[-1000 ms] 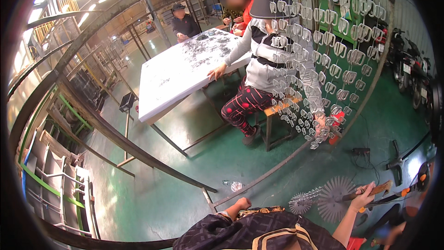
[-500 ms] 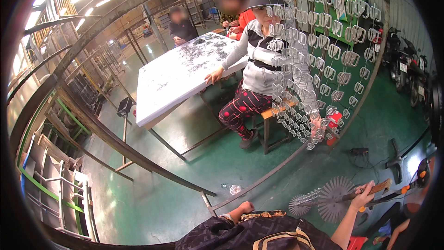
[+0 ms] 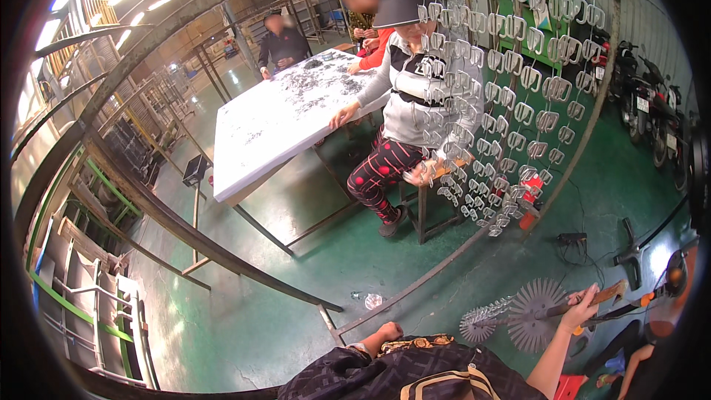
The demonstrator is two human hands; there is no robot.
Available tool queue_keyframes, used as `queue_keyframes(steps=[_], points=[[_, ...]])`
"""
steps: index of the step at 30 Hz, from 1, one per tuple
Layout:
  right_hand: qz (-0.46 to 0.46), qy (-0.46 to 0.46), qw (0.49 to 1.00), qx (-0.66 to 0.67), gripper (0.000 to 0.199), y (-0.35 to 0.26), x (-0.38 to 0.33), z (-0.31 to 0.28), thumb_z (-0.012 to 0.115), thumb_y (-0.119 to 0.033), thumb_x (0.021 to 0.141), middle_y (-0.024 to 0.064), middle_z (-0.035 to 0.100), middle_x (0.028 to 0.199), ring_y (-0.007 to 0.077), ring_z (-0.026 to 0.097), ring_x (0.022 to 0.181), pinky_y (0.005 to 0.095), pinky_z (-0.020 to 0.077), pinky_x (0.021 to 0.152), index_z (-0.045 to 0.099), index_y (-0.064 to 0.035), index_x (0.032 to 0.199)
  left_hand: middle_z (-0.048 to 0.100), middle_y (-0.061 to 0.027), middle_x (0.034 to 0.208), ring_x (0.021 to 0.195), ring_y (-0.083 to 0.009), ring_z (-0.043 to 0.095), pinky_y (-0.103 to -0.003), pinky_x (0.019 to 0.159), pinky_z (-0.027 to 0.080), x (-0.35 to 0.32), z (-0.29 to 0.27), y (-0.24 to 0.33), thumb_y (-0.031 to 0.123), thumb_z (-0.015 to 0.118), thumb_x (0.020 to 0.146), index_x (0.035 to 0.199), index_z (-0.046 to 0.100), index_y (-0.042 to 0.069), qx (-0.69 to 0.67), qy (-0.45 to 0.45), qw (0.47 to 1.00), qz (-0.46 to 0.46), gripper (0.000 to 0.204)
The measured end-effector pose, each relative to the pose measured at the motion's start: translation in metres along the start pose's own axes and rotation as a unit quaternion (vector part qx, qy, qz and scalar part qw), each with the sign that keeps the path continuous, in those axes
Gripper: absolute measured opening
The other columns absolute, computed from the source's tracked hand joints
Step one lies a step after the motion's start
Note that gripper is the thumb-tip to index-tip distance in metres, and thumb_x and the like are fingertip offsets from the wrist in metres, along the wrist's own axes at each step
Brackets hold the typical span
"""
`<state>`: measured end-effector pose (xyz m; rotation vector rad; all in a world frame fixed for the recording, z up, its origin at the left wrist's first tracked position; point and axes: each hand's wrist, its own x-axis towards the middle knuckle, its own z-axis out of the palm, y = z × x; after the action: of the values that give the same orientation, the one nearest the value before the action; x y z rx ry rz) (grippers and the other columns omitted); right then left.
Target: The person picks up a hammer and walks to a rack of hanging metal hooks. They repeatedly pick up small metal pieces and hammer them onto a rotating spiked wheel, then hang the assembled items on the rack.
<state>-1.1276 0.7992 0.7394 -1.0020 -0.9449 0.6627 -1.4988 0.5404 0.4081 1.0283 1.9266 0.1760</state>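
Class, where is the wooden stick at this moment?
In the head view it is at the lower right, in the person's right hand; the wooden stick appears beside the larger grey spiked wheel.

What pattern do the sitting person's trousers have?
The trousers are black with red dots and reddish lines, best seen in the head view.

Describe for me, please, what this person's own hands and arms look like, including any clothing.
The left hand and right hand wear no gloves. The right forearm is bare, with no sleeve showing on it. The dark top has a faint geometric pattern and tan striping.
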Motion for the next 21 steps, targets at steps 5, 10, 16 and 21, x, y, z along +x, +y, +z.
queue_keyframes(steps=[5, 10, 16, 21], points=[[-0.016, -0.005, 1.0, -0.007, 0.035, -0.0033, -0.0011, 0.0014, 0.044, -0.026, 0.093, -0.0001, 0.034, 0.052, 0.0069, 0.036, 0.04, 0.0196, 0.0267, 0.039, 0.035, -0.0071, 0.065, 0.066, -0.0112, 0.091, 0.086, -0.0256, 0.063, -0.034, 0.077, 0.049, 0.0004, -0.0032, 0.0043, 0.033, 0.063, 0.069, 0.089, 0.069, 0.016, -0.014, -0.01, 1.0, -0.002, 0.026], [-0.012, -0.009, 1.0, -0.006, 0.035, -0.0039, -0.0021, 0.0033, 0.043, -0.026, 0.093, 0.0001, 0.035, 0.052, 0.0067, 0.036, 0.04, 0.0195, 0.0267, 0.039, 0.035, -0.0068, 0.065, 0.066, -0.0109, 0.089, 0.084, -0.0252, 0.063, -0.034, 0.076, 0.049, 0.0012, -0.0022, 0.0017, 0.032, 0.063, 0.069, 0.089, 0.069, 0.017, -0.013, -0.011, 1.0, -0.005, 0.026], [-0.009, -0.006, 1.0, -0.005, 0.035, -0.0033, -0.0023, 0.0034, 0.043, -0.027, 0.093, 0.0, 0.035, 0.052, 0.0066, 0.036, 0.04, 0.0192, 0.0273, 0.039, 0.036, -0.0064, 0.065, 0.066, -0.0099, 0.088, 0.084, -0.0261, 0.063, -0.035, 0.077, 0.049, 0.0035, -0.0015, 0.0007, 0.031, 0.064, 0.07, 0.088, 0.069, 0.016, -0.013, -0.013, 1.0, 0.002, 0.024], [-0.012, -0.011, 1.0, -0.007, 0.034, -0.0035, -0.0023, 0.0029, 0.044, -0.026, 0.093, -0.0001, 0.035, 0.052, 0.0068, 0.037, 0.041, 0.019, 0.0279, 0.039, 0.037, -0.0063, 0.066, 0.066, -0.0101, 0.088, 0.085, -0.0261, 0.063, -0.035, 0.078, 0.049, 0.0005, -0.0029, 0.0062, 0.032, 0.064, 0.069, 0.087, 0.069, 0.016, 0.002, -0.008, 1.0, 0.008, 0.025]])
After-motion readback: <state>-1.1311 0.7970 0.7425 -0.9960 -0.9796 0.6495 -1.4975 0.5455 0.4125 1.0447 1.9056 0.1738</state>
